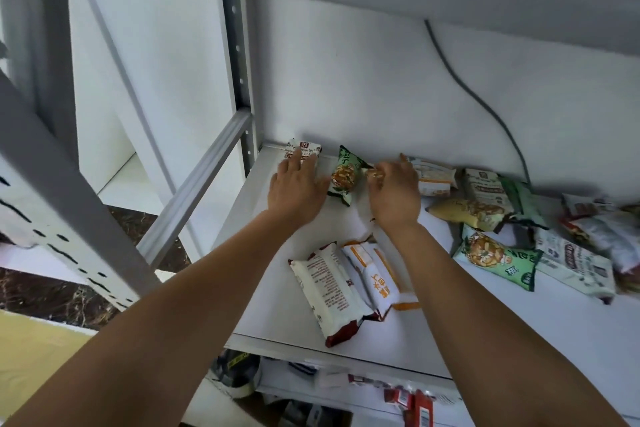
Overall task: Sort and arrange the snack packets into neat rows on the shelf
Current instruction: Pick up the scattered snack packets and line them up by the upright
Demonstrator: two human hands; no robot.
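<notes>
I am starting a row along the back wall of the shelf [284,281]. My left hand [296,185] is lying open, flat on the white packet [304,149] in the back corner, squaring it. My right hand [394,191], just right of that, is seemingly pinching the green packet [343,175] by its edge, nudging it alongside. The loose pile [502,236] is lying further right.

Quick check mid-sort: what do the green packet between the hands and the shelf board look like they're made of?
The green packet looks like thin printed plastic film, slightly glossy: it shows crimped end seals and soft wrinkles. The shelf board looks like white painted or coated sheet metal with a smooth matte finish and a folded front lip, though coated board can't be ruled out.
</notes>
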